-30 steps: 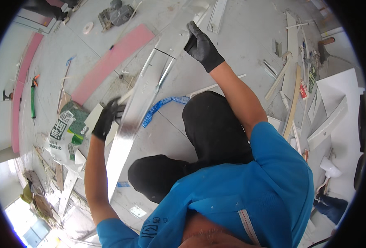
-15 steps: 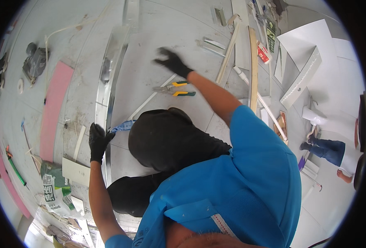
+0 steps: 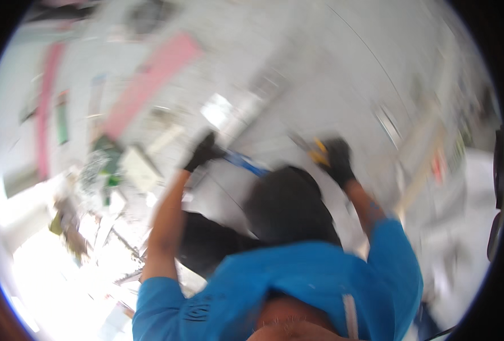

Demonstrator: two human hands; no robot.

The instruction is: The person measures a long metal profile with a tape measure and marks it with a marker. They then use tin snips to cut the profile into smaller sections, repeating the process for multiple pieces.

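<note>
My right hand (image 3: 337,158), in a black glove, is closed around the handles of tin snips (image 3: 311,149) with yellow and green grips. Their jaws point up and left, away from the palm. Over to the left, my gloved left hand (image 3: 205,151) is beside the long shiny metal channel (image 3: 246,116) on the floor. A crumpled blue plastic film strip (image 3: 246,163) runs from its fingers toward my knee, and the fingers look closed on that end. Motion blur softens the whole picture.
Pink boards (image 3: 152,82) lie on the grey floor at the left. Nearer on that side are a green and white bag (image 3: 105,156) and a pale board piece (image 3: 140,167). A short metal piece (image 3: 388,126) and long strips (image 3: 422,165) lie to the right.
My right hand has come down from above the snips and taken hold of them. The view has swung, so the floor items appear shifted and tilted. My left hand stays at the blue film.
</note>
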